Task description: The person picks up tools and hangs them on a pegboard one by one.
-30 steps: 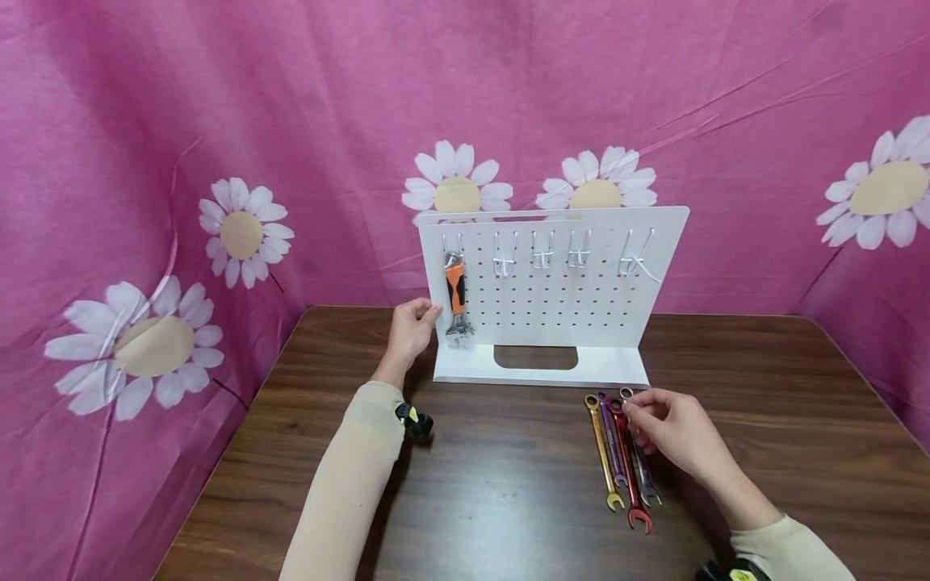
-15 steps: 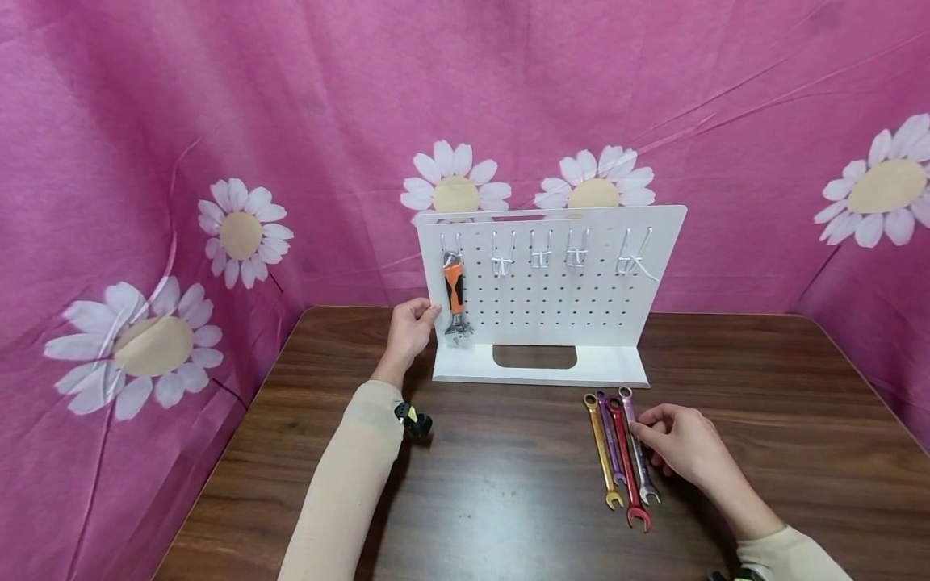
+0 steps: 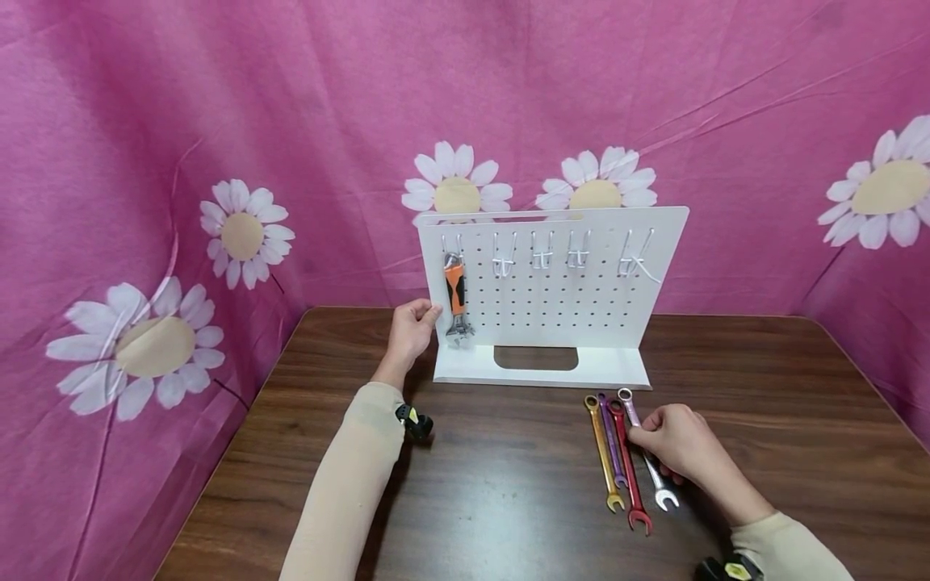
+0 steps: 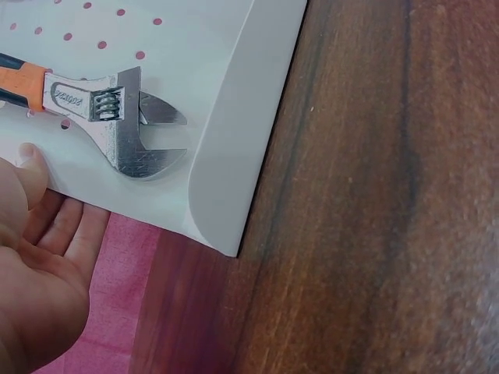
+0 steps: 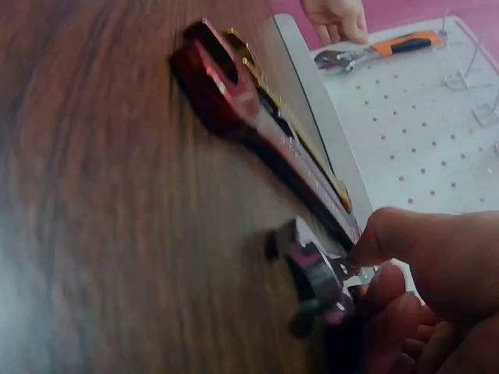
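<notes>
My left hand [image 3: 410, 332] grips the left edge of a white pegboard [image 3: 545, 298]. In the left wrist view its thumb lies on the front and its fingers behind. Beside it hangs an orange-and-black adjustable wrench [image 3: 454, 289], jaw end down. My right hand [image 3: 679, 444] pinches a silver combination wrench [image 3: 657, 478] around its middle, partly hiding the shaft. In the right wrist view the silver wrench's open end [image 5: 316, 269] is blurred. Just left of it lie red [image 3: 630, 476], purple [image 3: 612, 440] and gold [image 3: 602, 450] combination wrenches, side by side.
Several wire hooks [image 3: 504, 262] stick out along the pegboard's upper part. The board stands on its white base [image 3: 610, 365] on a brown wooden table [image 3: 494, 484]. A pink curtain [image 3: 349, 97] with daisies surrounds the table's back and sides.
My right hand has slid down from the silver wrench's ring end to around its middle. The wrench's open end has swung right, away from the red one. My left hand stays put.
</notes>
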A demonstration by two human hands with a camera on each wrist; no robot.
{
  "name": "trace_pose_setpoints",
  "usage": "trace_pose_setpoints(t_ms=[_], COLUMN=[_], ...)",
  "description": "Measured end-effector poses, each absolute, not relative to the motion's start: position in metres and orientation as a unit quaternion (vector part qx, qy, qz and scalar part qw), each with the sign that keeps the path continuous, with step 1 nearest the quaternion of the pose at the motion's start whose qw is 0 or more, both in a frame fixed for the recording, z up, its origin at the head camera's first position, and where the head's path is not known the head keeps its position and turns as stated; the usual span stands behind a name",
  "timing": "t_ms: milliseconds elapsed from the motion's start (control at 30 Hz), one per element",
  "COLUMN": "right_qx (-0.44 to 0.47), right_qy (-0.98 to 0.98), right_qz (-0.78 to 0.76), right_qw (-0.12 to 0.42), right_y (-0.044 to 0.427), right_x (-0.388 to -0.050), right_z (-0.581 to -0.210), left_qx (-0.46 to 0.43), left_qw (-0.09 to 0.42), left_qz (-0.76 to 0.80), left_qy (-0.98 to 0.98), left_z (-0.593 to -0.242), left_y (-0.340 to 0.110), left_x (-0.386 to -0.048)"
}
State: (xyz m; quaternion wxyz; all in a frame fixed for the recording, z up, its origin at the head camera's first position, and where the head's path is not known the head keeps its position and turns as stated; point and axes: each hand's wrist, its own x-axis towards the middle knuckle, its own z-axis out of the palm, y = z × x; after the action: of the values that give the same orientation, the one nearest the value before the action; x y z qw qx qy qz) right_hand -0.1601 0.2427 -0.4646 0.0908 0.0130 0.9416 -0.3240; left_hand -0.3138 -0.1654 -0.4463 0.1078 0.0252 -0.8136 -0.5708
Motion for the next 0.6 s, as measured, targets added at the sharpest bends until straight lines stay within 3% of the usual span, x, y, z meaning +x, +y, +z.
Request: trace_pose_setpoints(t_ms=[300,600], right_qx=[-0.017,-0.026], right_qy=[0.928,0.914], right_qz=[-0.355,-0.397], right_qw=[0.113,0.072], right_y=[0.257,0.262], right_x=[-0.155,-0.154], right_z=[-0.463,-0.449], left_qx=[0.023,0.016], left_qw=[0.105,0.101], left_qz=[-0.569,-0.567], left_qy=[-0.816,-0.818], left_z=[-0.447,-0.447], left_y=[-0.166,-0.167], left_x=[-0.313,-0.314])
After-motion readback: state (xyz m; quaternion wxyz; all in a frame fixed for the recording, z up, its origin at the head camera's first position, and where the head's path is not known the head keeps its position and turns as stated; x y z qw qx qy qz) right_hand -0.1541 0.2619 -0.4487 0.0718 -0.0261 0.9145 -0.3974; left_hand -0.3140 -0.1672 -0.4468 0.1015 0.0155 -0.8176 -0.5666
